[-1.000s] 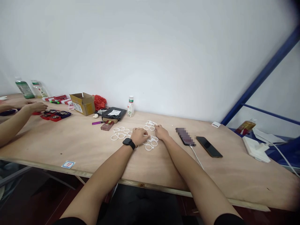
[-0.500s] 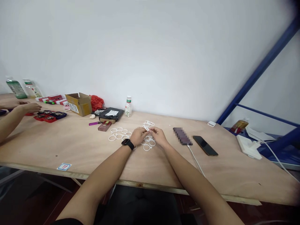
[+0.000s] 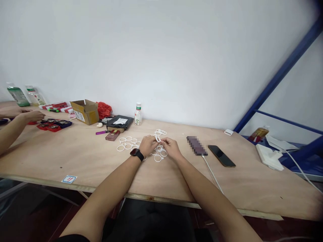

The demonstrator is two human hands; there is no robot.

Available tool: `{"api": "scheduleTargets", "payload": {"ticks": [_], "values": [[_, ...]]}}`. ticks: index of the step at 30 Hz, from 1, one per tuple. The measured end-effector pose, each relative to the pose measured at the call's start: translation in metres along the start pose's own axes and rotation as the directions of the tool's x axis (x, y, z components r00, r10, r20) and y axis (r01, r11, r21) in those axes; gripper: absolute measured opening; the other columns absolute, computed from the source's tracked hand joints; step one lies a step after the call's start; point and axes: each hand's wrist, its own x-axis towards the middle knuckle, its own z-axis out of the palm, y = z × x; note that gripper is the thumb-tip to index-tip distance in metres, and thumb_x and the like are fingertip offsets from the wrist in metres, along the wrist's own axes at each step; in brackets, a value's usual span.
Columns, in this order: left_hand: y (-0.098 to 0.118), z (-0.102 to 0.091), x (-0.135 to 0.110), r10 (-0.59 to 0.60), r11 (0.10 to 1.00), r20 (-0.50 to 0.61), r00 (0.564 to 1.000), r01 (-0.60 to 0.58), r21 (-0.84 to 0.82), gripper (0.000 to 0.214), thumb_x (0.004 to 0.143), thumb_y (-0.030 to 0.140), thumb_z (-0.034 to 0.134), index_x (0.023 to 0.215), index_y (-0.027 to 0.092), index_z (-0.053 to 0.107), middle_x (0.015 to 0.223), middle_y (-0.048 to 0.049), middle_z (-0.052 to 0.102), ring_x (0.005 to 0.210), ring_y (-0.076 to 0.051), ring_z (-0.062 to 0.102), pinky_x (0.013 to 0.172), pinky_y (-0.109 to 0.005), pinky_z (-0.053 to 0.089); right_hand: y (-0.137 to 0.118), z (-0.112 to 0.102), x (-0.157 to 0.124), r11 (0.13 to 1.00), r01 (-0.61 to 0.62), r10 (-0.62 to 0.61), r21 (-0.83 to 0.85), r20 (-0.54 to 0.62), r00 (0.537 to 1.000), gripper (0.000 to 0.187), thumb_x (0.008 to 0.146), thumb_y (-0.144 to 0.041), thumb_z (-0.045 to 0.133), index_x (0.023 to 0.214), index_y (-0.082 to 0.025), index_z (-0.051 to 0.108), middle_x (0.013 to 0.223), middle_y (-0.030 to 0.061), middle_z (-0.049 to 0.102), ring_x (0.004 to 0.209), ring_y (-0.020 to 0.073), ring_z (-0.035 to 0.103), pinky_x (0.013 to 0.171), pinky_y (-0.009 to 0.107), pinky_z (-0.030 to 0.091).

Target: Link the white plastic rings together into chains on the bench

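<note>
My left hand point(image 3: 147, 146), with a black watch on its wrist, pinches a white plastic ring point(image 3: 157, 138) that is tilted above the table. From the other side, the closed fingertips of my right hand point(image 3: 171, 148) meet the ring's lower right edge. Beneath and between my hands lie more white rings point(image 3: 158, 158), each with a small tab or eyelet, partly hidden by my fingers. To the left, a spread group of white rings point(image 3: 128, 146) lies flat. A few others overlap in a small pile point(image 3: 161, 132) just beyond my fingertips.
On the wooden table point(image 3: 161, 181), a phone point(image 3: 221, 155) and a blurred-out device on a cable lie right. A bottle point(image 3: 137, 114), black package point(image 3: 120, 122), dark red box point(image 3: 112, 135) and open carton point(image 3: 88, 112) stand left. Another person's hands point(image 3: 32, 116) work far left.
The held ring has turned slightly between my fingers and now shows more of its opening. Both hands stay in nearly the same place.
</note>
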Motion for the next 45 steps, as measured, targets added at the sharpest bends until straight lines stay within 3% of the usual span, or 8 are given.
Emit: {"api": "scheduleTargets", "payload": {"ticks": [4, 8, 13, 19, 26, 30, 37, 45], "values": [[-0.005, -0.008, 0.001, -0.111, 0.993, -0.135, 0.985, 0.105, -0.049, 0.035, 0.081, 0.019, 0.055, 0.115, 0.021, 0.06, 0.109, -0.005, 0.069, 0.103, -0.022, 0.06, 0.095, -0.04, 0.042, 0.006, 0.001, 0.0, 0.998, 0.017, -0.018, -0.065, -0.013, 1.0, 0.023, 0.083, -0.033, 0.057, 0.092, -0.021, 0.074, 0.085, 0.0034, 0.073, 0.072, 0.0175, 0.065, 0.065, 0.027, 0.049], [-0.012, -0.008, 0.002, -0.221, 0.975, -0.214, 0.952, 0.213, -0.06, 0.031, 0.086, 0.018, 0.046, 0.113, 0.02, 0.061, 0.107, -0.0058, 0.07, 0.104, -0.023, 0.06, 0.095, -0.041, 0.042, 0.008, 0.005, 0.008, 0.994, 0.037, -0.023, -0.105, 0.13, 0.991, 0.023, 0.083, -0.036, 0.059, 0.093, -0.021, 0.074, 0.086, 0.0025, 0.074, 0.076, 0.018, 0.065, 0.069, 0.028, 0.049], [-0.012, 0.002, 0.0, -0.236, 0.968, -0.074, 0.969, 0.241, 0.064, 0.024, 0.088, 0.031, 0.05, 0.103, 0.021, 0.066, 0.107, -0.0065, 0.071, 0.106, -0.026, 0.059, 0.095, -0.044, 0.04, 0.017, 0.014, 0.034, 0.956, 0.057, -0.018, -0.288, 0.138, 0.99, 0.025, 0.09, -0.03, 0.05, 0.099, -0.022, 0.072, 0.097, 0.0034, 0.073, 0.09, 0.0192, 0.065, 0.08, 0.03, 0.047], [-0.011, 0.006, -0.001, -0.261, 0.955, 0.003, 0.965, 0.258, 0.144, 0.025, 0.089, 0.034, 0.051, 0.101, 0.022, 0.068, 0.109, -0.0063, 0.07, 0.107, -0.027, 0.058, 0.094, -0.043, 0.038, 0.032, 0.021, 0.058, 0.773, 0.053, 0.127, -0.632, 0.235, 0.964, 0.03, 0.089, -0.024, 0.051, 0.114, -0.02, 0.067, 0.122, 0.0109, 0.063, 0.11, 0.0222, 0.057, 0.091, 0.03, 0.042], [-0.01, 0.004, -0.001, -0.325, 0.938, 0.046, 0.945, 0.316, 0.142, 0.03, 0.09, 0.038, 0.048, 0.105, 0.021, 0.068, 0.112, -0.0061, 0.07, 0.109, -0.026, 0.057, 0.097, -0.04, 0.036, 0.033, 0.011, 0.057, 0.744, -0.005, 0.206, -0.669, 0.222, 0.953, 0.014, 0.084, -0.025, 0.057, 0.088, -0.02, 0.069, 0.106, 0.0074, 0.064, 0.086, 0.0171, 0.059, 0.072, 0.025, 0.041], [-0.012, 0.005, -0.001, -0.316, 0.945, 0.035, 0.948, 0.311, 0.105, 0.034, 0.092, 0.039, 0.043, 0.106, 0.021, 0.069, 0.112, -0.0076, 0.07, 0.108, -0.026, 0.058, 0.095, -0.038, 0.037, 0.027, 0.003, 0.046, 0.847, 0.113, 0.031, -0.52, 0.26, 0.965, 0.012, 0.085, -0.019, 0.055, 0.087, -0.019, 0.066, 0.1, 0.0056, 0.063, 0.089, 0.0163, 0.057, 0.078, 0.026, 0.04], [-0.018, 0.007, 0.004, -0.287, 0.907, 0.045, 0.957, 0.286, -0.308, 0.048, 0.095, 0.046, 0.034, 0.082, 0.015, 0.068, 0.08, -0.0059, 0.07, 0.081, -0.02, 0.062, 0.075, -0.03, 0.045, 0.01, 0.001, 0.013, 0.955, 0.27, -0.239, -0.125, 0.216, 0.947, 0.012, 0.087, -0.025, 0.053, 0.09, -0.02, 0.064, 0.096, 0.0034, 0.068, 0.092, 0.017, 0.061, 0.083, 0.029, 0.044], [-0.016, 0.016, 0.004, -0.256, 0.645, 0.124, 0.959, 0.265, -0.717, 0.039, 0.074, 0.041, 0.071, 0.098, 0.011, 0.066, 0.09, -0.0094, 0.071, 0.079, -0.018, 0.065, 0.074, -0.031, 0.052, 0.002, 0.002, 0.004, 0.956, 0.241, -0.233, -0.167, 0.063, 0.97, 0.011, 0.079, -0.029, 0.06, 0.073, -0.02, 0.062, 0.083, 0.0021, 0.069, 0.081, 0.0179, 0.063, 0.078, 0.029, 0.046]]}}
